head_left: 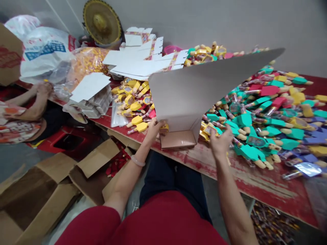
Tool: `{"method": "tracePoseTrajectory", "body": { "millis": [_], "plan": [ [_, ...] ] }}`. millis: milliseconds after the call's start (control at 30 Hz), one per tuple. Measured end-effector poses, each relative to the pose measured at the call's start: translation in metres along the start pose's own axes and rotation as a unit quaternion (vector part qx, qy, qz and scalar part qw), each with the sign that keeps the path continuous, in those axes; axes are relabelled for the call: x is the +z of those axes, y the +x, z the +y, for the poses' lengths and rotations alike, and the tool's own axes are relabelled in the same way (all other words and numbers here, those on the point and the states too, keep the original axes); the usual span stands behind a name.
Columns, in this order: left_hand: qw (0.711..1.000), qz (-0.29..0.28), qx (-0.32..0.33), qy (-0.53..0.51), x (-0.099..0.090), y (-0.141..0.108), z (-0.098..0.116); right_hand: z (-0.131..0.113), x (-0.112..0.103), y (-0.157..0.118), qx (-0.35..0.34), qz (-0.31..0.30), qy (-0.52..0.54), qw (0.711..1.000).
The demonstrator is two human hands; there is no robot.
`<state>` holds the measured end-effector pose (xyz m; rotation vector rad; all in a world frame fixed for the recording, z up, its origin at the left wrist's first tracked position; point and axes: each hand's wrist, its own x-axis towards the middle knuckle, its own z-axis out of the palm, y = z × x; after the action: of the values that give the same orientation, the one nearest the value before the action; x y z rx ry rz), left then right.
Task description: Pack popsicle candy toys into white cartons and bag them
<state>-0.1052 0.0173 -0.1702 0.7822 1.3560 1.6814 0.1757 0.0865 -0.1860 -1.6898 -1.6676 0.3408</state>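
Note:
An open cardboard display box stands on the red table's edge, its tall grey lid flap raised and slanting up to the right. My left hand grips the box's left side. A yellow packaged toy sits against the box's inner left corner, partly hidden by my fingers. Just right of the box, my right hand closes on a yellow packaged toy, one of a loose group there. Teal-and-yellow candy toys in clear wrappers lie heaped beyond that hand.
The red-topped wooden table runs diagonally ahead. Yellow toys and flat white card blanks lie at its far side. A co-worker's hand rests among plastic bags at left. Open brown cartons stand on the floor below the table's near edge.

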Motion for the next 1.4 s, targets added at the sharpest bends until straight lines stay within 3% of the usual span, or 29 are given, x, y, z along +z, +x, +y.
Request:
{"method": "tracePoseTrajectory", "body": {
  "millis": [100,233,333,467,533,600,667,733,800,867,967,1067,1233,1400],
  "plan": [
    [1.000,0.030,-0.002,-0.007,0.005,0.000,-0.009,0.046,-0.013,0.039,0.059,-0.088,-0.063,0.992],
    [0.999,0.031,-0.034,0.000,0.006,-0.003,-0.009,0.057,-0.019,0.055,0.020,-0.163,-0.056,0.985],
    [1.000,0.007,-0.004,0.016,0.001,0.000,-0.004,0.051,-0.055,0.046,0.029,-0.148,-0.031,0.988],
    [1.000,0.002,-0.026,0.007,-0.002,0.005,-0.003,0.032,-0.133,0.013,-0.053,-0.009,-0.006,0.999],
    [0.998,0.013,-0.054,-0.015,0.000,0.006,-0.005,0.009,-0.149,-0.010,-0.108,-0.058,0.003,0.992],
    [0.997,0.025,-0.062,-0.036,0.002,0.006,-0.007,-0.020,-0.133,-0.031,-0.184,-0.186,0.025,0.965],
    [0.997,0.028,-0.061,-0.045,0.002,0.005,-0.008,-0.049,-0.095,-0.045,-0.260,-0.304,0.015,0.917],
    [0.997,0.021,-0.059,-0.042,0.001,0.004,-0.009,-0.072,-0.054,-0.051,-0.316,-0.380,-0.044,0.868],
    [0.998,0.012,-0.056,-0.036,0.000,0.002,-0.009,-0.088,-0.026,-0.053,-0.366,-0.422,-0.107,0.823],
    [0.998,0.008,-0.053,-0.035,-0.001,0.002,-0.010,-0.101,-0.017,-0.053,-0.408,-0.437,-0.156,0.786],
    [0.997,0.012,-0.068,-0.043,-0.001,0.001,-0.013,-0.122,-0.022,-0.049,-0.426,-0.442,-0.221,0.758],
    [0.995,0.011,-0.089,-0.051,-0.001,0.001,-0.015,-0.142,-0.022,-0.042,-0.409,-0.445,-0.260,0.753],
    [0.993,0.011,-0.097,-0.063,-0.001,-0.001,-0.013,-0.153,-0.008,-0.027,-0.358,-0.417,-0.300,0.780],
    [0.995,0.019,-0.078,-0.065,0.000,-0.001,-0.014,-0.163,-0.004,-0.024,-0.424,-0.442,-0.296,0.733]
  ]
}}
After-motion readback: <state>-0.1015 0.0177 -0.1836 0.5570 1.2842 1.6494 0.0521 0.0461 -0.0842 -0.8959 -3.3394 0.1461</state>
